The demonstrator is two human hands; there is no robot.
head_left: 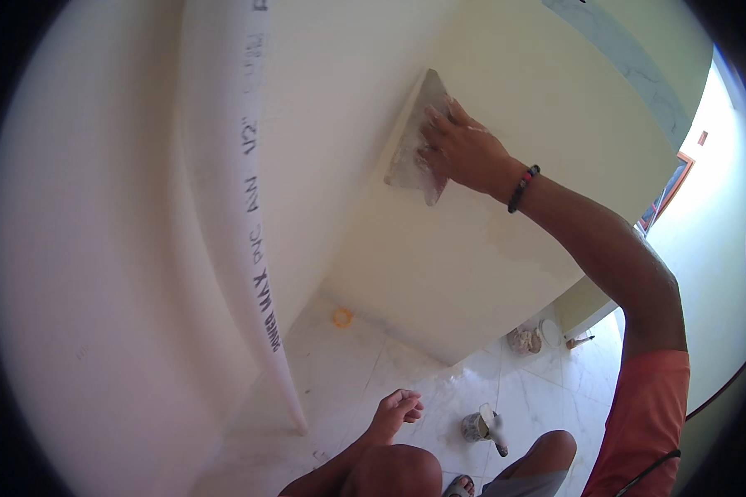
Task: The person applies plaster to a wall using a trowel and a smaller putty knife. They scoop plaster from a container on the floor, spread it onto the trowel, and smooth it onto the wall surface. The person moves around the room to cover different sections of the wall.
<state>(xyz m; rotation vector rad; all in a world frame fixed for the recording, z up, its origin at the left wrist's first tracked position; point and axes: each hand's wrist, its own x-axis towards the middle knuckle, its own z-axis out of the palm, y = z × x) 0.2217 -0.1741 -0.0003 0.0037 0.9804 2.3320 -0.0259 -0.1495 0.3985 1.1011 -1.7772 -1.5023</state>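
Observation:
My right hand [464, 149], wearing a dark beaded bracelet [523, 189], presses a flat grey sheet [410, 157] against the cream wall [506, 240]. Whitish smears cover the sheet and my fingers; I cannot tell whether it is sandpaper or a thin blade. Its lower left edge lies close to the wall's inner corner. Low down, beside my bent knee [398, 472], my left hand [396, 414] hangs with its fingers curled in, and nothing shows in them. A small tub [474, 427] stands on the floor to its right, a scraper-like tool [497, 432] leaning on it.
A white pipe [253, 240] runs down the left side to the tiled floor [365, 364]. An orange ring [341, 317] lies by the corner. Beyond the wall's lower edge sit a messy container [523, 340], a white round lid [549, 333] and a handled tool [580, 341].

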